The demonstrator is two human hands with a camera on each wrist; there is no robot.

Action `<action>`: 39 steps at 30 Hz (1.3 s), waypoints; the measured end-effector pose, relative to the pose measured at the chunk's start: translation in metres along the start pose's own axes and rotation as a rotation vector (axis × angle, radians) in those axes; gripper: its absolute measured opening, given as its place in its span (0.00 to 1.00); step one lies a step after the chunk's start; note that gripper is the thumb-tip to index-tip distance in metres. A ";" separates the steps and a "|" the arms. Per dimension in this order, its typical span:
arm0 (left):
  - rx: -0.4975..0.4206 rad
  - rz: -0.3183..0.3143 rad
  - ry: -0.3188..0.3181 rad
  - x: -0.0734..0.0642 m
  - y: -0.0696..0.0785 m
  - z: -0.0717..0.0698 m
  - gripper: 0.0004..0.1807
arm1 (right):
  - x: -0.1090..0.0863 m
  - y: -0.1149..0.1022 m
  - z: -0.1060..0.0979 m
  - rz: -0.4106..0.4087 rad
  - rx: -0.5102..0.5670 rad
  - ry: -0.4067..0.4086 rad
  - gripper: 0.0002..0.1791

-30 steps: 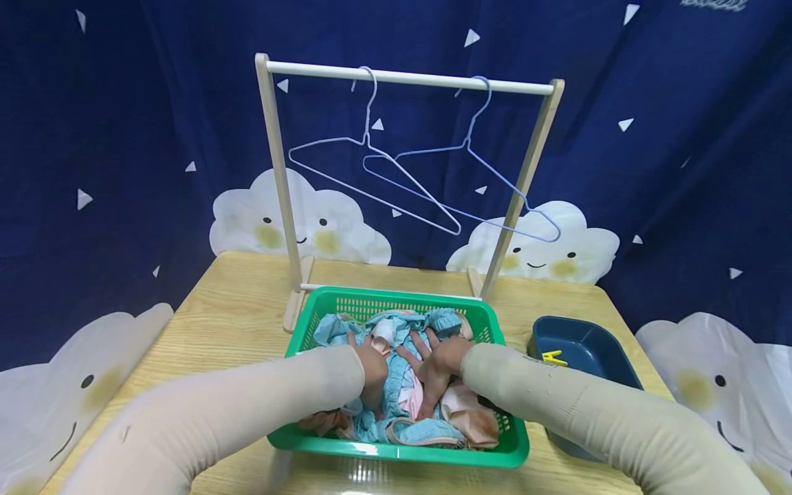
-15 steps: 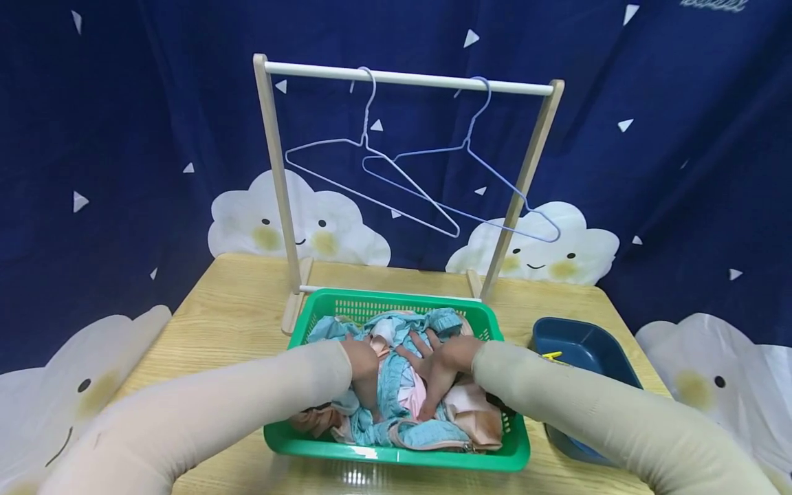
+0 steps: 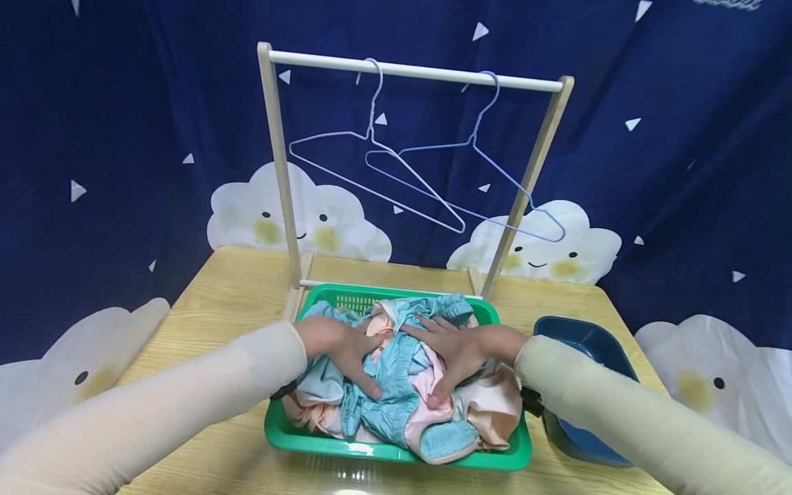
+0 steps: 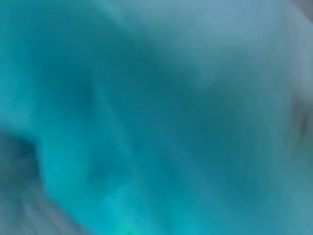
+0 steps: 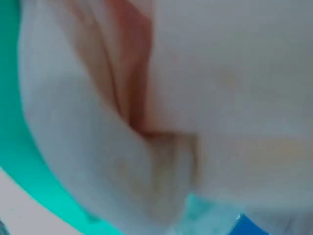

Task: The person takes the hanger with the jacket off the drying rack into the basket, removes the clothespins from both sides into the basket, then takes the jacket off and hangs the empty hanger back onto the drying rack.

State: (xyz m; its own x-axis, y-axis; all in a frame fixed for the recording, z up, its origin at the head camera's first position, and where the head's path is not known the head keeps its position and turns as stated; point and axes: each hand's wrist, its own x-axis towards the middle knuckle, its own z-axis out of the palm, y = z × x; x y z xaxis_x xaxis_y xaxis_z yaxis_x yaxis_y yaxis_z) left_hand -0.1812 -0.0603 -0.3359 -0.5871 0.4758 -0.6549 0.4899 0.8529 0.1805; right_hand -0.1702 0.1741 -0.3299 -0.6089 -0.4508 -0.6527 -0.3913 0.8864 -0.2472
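Note:
A green plastic basket [image 3: 346, 448] stands on the table, full of rumpled clothes [image 3: 396, 375] in turquoise, pink and peach. My left hand [image 3: 343, 342] lies over the left side of the heap, thumb stretched toward the middle, some fingers hidden in the folds. Opposite it, my right hand [image 3: 456, 348] rests on the heap with fingers spread and thumb pointing down over pink fabric. Blurred turquoise cloth [image 4: 146, 122] fills the left wrist view. In the right wrist view, pale peach cloth [image 5: 230, 73] covers most of the frame beside the green basket wall [image 5: 7, 98].
Behind the basket, a wooden rack [image 3: 544, 151] carries a white hanger [image 3: 337, 172] and a bluish hanger [image 3: 427, 146]. A dark blue bin [image 3: 572, 330] stands to the right, partly covered by my right sleeve [image 3: 606, 399]. A navy curtain [image 3: 155, 103] hangs behind the wooden table [image 3: 229, 289].
Both hands have risen and moved apart, the left one leftward and the right one rightward. The clothes between them now bulge higher and reach over the basket's front rim.

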 end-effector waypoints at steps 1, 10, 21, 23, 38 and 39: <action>-0.013 0.020 0.005 -0.003 -0.002 -0.003 0.59 | -0.003 0.001 -0.001 -0.019 0.015 0.017 0.70; -0.137 0.198 0.133 -0.032 -0.028 -0.013 0.53 | -0.031 0.017 -0.002 -0.196 0.116 0.163 0.71; -0.128 0.332 0.272 -0.070 -0.068 0.010 0.74 | -0.080 0.050 0.027 -0.279 0.262 0.372 0.72; -0.127 0.331 0.284 -0.075 -0.075 0.016 0.76 | -0.086 0.056 0.037 -0.286 0.253 0.390 0.74; -0.135 0.379 0.351 -0.041 -0.049 0.050 0.78 | -0.060 0.052 0.072 -0.267 0.173 0.481 0.82; -0.131 0.384 0.348 -0.039 -0.045 0.050 0.77 | -0.058 0.051 0.072 -0.276 0.173 0.484 0.82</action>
State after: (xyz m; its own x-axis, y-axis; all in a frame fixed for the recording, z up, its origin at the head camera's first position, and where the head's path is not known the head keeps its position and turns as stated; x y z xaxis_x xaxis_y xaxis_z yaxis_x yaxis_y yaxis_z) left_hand -0.1477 -0.1280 -0.3554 -0.5710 0.7834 -0.2453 0.6405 0.6120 0.4638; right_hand -0.1047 0.2532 -0.3560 -0.7625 -0.6280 -0.1559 -0.4865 0.7152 -0.5019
